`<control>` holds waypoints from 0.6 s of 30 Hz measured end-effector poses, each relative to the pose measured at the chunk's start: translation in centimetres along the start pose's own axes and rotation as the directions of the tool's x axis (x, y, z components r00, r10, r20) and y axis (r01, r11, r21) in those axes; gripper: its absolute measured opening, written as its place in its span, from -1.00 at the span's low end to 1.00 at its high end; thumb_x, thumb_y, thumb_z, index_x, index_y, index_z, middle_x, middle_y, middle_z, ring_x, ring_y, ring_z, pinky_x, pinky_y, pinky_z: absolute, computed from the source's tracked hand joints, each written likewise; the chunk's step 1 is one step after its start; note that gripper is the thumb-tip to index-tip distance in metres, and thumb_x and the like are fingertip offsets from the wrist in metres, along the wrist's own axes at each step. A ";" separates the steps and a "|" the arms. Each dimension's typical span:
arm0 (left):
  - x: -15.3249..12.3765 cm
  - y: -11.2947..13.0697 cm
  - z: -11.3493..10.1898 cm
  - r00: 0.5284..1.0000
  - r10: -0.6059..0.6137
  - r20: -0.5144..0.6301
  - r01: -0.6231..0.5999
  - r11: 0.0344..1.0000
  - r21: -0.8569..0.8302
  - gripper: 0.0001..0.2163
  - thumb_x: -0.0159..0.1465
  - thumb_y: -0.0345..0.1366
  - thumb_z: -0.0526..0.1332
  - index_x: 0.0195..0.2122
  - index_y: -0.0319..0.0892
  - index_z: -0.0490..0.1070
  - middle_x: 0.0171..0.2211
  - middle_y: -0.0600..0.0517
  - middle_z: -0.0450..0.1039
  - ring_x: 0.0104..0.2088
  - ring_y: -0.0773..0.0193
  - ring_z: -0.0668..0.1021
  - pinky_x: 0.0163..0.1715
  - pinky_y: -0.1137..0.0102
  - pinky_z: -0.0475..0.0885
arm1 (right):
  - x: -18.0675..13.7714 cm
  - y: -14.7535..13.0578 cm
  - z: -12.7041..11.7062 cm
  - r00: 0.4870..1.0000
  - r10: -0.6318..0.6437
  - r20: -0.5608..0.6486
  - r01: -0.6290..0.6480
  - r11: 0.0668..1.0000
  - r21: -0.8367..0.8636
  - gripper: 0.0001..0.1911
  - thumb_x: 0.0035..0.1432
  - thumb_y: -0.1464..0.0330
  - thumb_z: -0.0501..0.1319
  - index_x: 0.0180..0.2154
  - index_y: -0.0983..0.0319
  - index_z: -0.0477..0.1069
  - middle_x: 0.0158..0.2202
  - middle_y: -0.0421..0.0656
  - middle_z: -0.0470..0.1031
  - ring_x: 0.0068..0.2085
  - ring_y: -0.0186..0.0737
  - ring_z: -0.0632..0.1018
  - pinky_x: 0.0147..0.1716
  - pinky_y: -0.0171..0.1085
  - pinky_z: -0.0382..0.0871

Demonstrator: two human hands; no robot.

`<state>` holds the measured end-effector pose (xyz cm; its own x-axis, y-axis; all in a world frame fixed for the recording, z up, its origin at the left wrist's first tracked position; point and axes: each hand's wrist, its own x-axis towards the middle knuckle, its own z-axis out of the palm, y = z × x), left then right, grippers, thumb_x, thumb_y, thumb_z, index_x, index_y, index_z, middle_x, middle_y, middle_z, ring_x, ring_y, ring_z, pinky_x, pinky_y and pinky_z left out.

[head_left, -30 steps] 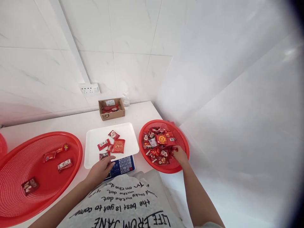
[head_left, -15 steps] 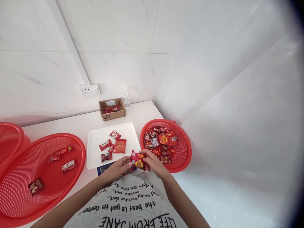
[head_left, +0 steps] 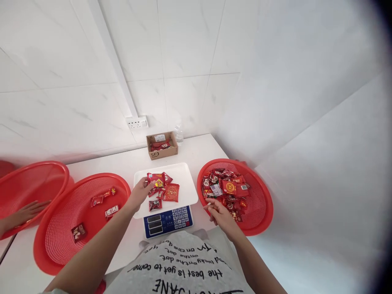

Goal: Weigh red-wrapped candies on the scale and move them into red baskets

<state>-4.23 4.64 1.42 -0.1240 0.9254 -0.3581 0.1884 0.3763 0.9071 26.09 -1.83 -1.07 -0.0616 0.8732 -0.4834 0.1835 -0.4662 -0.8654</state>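
My left hand (head_left: 141,192) is over the white tray (head_left: 186,192) of a weighing scale, its fingers closed on a red snack packet (head_left: 157,183) with a yellow patch. Under and beside that packet lie several other small red packets, among them a square red packet (head_left: 171,192) and a darker packet (head_left: 155,204). My right hand (head_left: 221,214) hovers at the near left rim of a red mesh basket (head_left: 260,204). Its fingers are loosely bent and apart, with nothing in them. A heap of red snack packets (head_left: 229,187) fills that basket's middle.
In front of the tray is the scale's blue keypad panel (head_left: 168,221). A cardboard box (head_left: 163,153) with red packets stands behind, beside a clear plastic item (head_left: 179,134). Left is a red basket (head_left: 50,249) with a few packets; another person's hand (head_left: 29,212) reaches into a farther basket (head_left: 45,167).
My left hand has carried the yellow-patched packet from in front of my body onto the tray. The right hand has let go and moved to the right basket. Another person's hand has appeared at left.
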 end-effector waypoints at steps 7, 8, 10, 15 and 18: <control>3.5 -0.7 -1.2 0.995 0.040 -0.086 -0.024 0.983 0.181 -0.53 0.13 0.04 0.12 -0.08 -0.23 0.27 -0.25 -0.07 0.50 -0.36 0.28 0.54 -0.37 0.38 0.42 | -0.4 -0.3 -0.1 1.000 -0.024 -0.010 0.024 0.999 -0.028 -0.54 -0.03 0.19 0.07 -0.07 0.20 0.29 -0.24 -0.16 0.45 -0.49 -0.37 0.40 -0.55 -0.36 0.20; 3.7 -1.0 -1.2 0.995 0.036 -0.095 -0.017 0.980 0.196 -0.53 0.15 0.02 0.11 -0.06 -0.23 0.26 -0.24 -0.08 0.50 -0.35 0.27 0.54 -0.36 0.38 0.43 | -0.4 -0.3 -0.1 1.000 -0.026 -0.009 0.026 0.999 -0.027 -0.55 -0.03 0.19 0.08 -0.07 0.20 0.29 -0.24 -0.16 0.45 -0.48 -0.37 0.41 -0.55 -0.36 0.20; 4.0 -1.5 -1.2 0.993 0.027 -0.113 -0.001 0.973 0.229 -0.53 0.18 -0.03 0.09 0.02 -0.23 0.22 -0.18 -0.12 0.48 -0.30 0.23 0.55 -0.34 0.36 0.44 | -0.4 -0.3 0.0 1.000 -0.025 -0.006 0.025 0.999 -0.026 -0.56 -0.02 0.20 0.09 -0.08 0.21 0.29 -0.26 -0.16 0.45 -0.48 -0.36 0.41 -0.55 -0.36 0.20; 3.4 -3.2 -1.3 0.970 0.173 -0.169 -0.065 0.859 0.508 -0.46 0.15 -0.18 0.17 0.15 -0.20 0.13 0.10 -0.23 0.27 0.08 0.00 0.37 -0.02 0.18 0.30 | -0.2 0.3 -0.1 1.000 -0.018 0.000 0.018 0.996 -0.086 -0.55 0.02 0.18 0.07 -0.05 0.21 0.28 -0.23 -0.14 0.45 -0.46 -0.32 0.43 -0.55 -0.34 0.23; 2.4 -4.2 -0.9 0.950 0.308 -0.055 -0.172 0.662 0.729 -0.53 0.20 -0.20 0.11 0.13 -0.18 0.18 0.15 -0.19 0.20 0.18 -0.02 0.24 0.10 0.15 0.18 | 0.4 1.2 -0.2 0.997 -0.061 -0.048 0.052 0.983 -0.177 -0.57 0.05 0.18 0.05 -0.05 0.22 0.30 -0.20 -0.11 0.47 -0.34 -0.24 0.50 -0.39 -0.26 0.36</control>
<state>-6.17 5.26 -3.09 -0.1137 0.9923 -0.0485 0.8566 0.1226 0.5011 26.51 -1.98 -2.31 -0.0257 0.9060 -0.4226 0.3507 -0.3877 -0.8525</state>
